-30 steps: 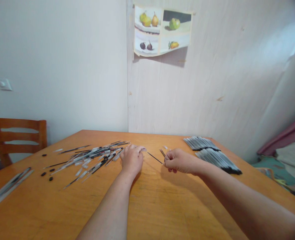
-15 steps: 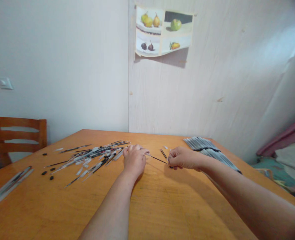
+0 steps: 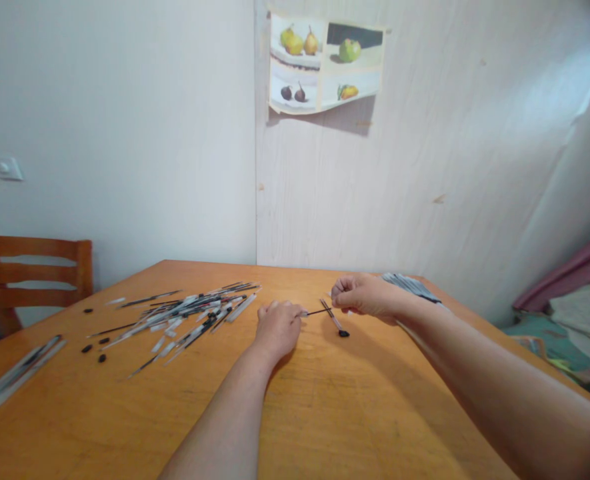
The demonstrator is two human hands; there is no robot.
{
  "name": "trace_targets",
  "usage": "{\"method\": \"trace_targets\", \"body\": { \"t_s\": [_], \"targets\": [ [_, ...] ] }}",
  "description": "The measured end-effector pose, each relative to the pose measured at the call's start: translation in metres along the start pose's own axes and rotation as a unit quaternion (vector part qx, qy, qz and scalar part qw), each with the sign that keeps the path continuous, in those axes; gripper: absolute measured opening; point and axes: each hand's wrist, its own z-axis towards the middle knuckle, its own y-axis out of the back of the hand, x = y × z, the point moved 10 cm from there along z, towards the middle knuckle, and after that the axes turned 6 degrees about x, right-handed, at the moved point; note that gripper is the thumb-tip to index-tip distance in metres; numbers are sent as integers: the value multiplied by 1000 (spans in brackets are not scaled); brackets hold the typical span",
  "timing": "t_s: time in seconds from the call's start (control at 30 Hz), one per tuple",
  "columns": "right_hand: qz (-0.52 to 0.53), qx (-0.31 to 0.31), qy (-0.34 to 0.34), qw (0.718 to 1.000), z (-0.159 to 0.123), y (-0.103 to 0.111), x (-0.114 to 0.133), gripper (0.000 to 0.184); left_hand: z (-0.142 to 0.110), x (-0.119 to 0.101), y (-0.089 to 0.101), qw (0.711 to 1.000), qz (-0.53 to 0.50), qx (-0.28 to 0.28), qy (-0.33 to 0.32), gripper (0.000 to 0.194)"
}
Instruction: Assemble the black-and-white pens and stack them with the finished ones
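Note:
A thin dark pen refill (image 3: 317, 311) stretches between my two hands just above the wooden table (image 3: 299, 413). My left hand (image 3: 279, 328), low over the tabletop, pinches its left end, where a pale tip shows. The right end is between the closed fingertips of my right hand (image 3: 362, 297). Under and beside the right hand lie a couple of other slim refills (image 3: 331, 313) and a small black cap (image 3: 343, 334). Left of my left hand spreads a loose pile of refills, clear tubes and black parts (image 3: 195, 313).
At the back right, partly behind my right arm, is a neat row of clear pen tubes (image 3: 409, 285). A clear bag of pen parts (image 3: 19, 377) lies at the left edge. Several black caps (image 3: 102, 358) are scattered nearby. A wooden chair (image 3: 39, 272) stands at far left.
My right hand has moved away from me and up, uncovering the black cap. My left hand has shifted slightly right. The refill between them now slants up to the right instead of down.

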Motion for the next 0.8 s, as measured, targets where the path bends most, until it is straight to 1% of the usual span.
{"method": "trace_targets", "body": {
  "t_s": [0.1, 0.2, 0.27, 0.3, 0.37, 0.4, 0.47, 0.53, 0.6, 0.67, 0.73, 0.8],
  "targets": [
    [17, -37, 4, 999, 2, 1, 4, 17, 4, -2, -6, 995, -100, 8, -28, 36],
    [61, -85, 0, 995, 1, 8, 0, 29, 7, -2, -11, 976, -212, 13, -46, 34],
    [72, -139, -7, 988, -1, 21, -10, 33, 8, 2, -12, 966, -258, 4, -30, 35],
    [67, -171, -12, 983, -2, 29, -17, 31, 9, 4, -11, 962, -272, 0, -19, 35],
    [38, -221, -29, 974, -3, 42, -35, 25, 9, 6, -11, 957, -290, -4, -2, 35],
    [19, -232, -41, 972, -3, 46, -46, 22, 9, 6, -10, 955, -297, -3, 2, 35],
    [-26, -218, -61, 974, 0, 44, -66, 17, 9, 5, -8, 949, -314, -3, 8, 34],
    [-57, -181, -65, 980, 3, 34, -82, 11, 8, 5, -6, 943, -333, -8, 11, 32],
    [-68, -135, -55, 987, 4, 18, -92, 7, 7, 3, -3, 938, -345, -15, 13, 31],
    [-83, -100, -42, 991, 3, 5, -97, 6, 6, 2, -1, 936, -351, -22, 10, 28],
    [-112, -91, -46, 988, 1, -2, -102, 5, 5, 1, 0, 934, -356, -26, 5, 23],
    [-137, -101, -69, 983, -1, 0, -109, 5, 5, 1, -1, 935, -353, -23, 5, 20]
  ]
}}
